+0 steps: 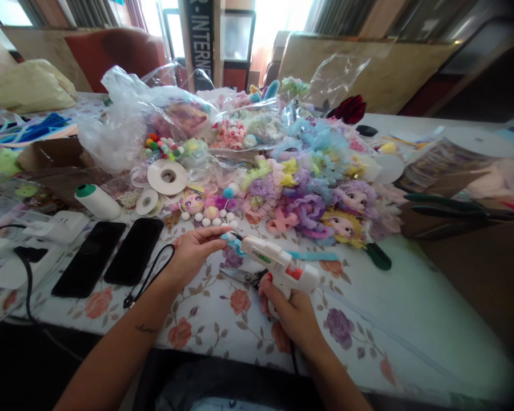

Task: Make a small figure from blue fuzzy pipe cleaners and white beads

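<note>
My right hand (293, 311) grips the handle of a white hot glue gun (278, 265), a finger on its dark trigger; the nozzle points left. My left hand (195, 248) pinches a small light-blue fuzzy piece (233, 242) right at the nozzle tip. A blue strip (312, 256) runs on behind the gun. Scissors (244, 278) lie on the flowered tablecloth (223, 319) just below the gun.
Two black phones (111, 257) lie to the left, beside a power strip (55, 228) with cables. Tape rolls (168, 177), a thread spool (96, 201), pompoms, small doll heads (351, 200) and bags of pastel trims crowd the table's middle. Green-handled pliers (445, 205) sit at the right.
</note>
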The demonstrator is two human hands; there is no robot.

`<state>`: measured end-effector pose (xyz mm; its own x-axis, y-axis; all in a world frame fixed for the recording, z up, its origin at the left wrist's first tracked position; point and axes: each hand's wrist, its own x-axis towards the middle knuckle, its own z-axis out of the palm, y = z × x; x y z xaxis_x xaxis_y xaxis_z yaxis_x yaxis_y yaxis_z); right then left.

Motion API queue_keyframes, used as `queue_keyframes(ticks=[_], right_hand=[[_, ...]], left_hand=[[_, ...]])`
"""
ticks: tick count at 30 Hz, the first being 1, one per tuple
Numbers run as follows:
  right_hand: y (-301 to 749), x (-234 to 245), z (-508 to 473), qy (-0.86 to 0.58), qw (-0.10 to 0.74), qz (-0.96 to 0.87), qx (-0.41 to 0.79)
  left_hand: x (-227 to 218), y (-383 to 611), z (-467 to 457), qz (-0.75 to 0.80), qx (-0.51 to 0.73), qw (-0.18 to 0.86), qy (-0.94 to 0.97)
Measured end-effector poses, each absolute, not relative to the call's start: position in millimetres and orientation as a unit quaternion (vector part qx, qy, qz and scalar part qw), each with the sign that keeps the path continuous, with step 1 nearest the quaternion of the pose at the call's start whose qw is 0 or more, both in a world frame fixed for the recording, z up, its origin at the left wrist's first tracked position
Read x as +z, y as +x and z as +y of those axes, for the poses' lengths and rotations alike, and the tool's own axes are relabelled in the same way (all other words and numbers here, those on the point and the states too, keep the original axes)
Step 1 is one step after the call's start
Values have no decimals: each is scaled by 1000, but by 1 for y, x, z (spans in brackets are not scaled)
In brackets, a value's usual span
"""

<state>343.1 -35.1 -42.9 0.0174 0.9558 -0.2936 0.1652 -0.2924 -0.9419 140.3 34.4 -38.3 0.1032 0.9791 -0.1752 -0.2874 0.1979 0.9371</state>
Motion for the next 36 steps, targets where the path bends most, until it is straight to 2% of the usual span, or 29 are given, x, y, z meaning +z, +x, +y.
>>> queue_keyframes(ticks=[22,36], right_hand=[[344,-45,-35,-599,374,-476,524],[350,-53,-30,-524,411,-449,595]], left_hand=[[-39,139,38,405,540,677,295],[-35,137,40,392,569,690,215]])
